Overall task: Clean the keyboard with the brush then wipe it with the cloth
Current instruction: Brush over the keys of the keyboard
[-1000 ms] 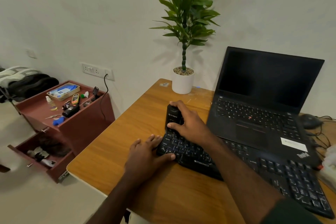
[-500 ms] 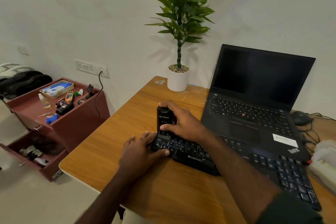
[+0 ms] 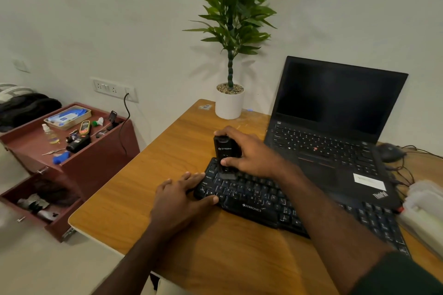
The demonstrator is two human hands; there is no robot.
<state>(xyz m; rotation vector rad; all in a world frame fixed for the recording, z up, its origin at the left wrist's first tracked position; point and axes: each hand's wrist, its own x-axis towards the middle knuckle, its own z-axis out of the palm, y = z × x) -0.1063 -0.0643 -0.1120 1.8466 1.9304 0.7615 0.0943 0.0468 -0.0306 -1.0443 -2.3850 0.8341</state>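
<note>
Keyboard [image 3: 275,201] lies on the desk [image 3: 167,151], just in front of the open laptop [image 3: 335,132]. Right hand [image 3: 249,153], fingers curled, grips the upright black brush [image 3: 224,151] on the keyboard's far-left keys. Left hand [image 3: 178,196], fingers straight, rests at the keyboard's left end, thumb on its front edge. A white cloth [image 3: 424,211] sits by the keyboard's right end.

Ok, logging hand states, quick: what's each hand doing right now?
Left hand: open, fingers flat on the keyboard's left end.
Right hand: holding the brush upright on the keys.
</note>
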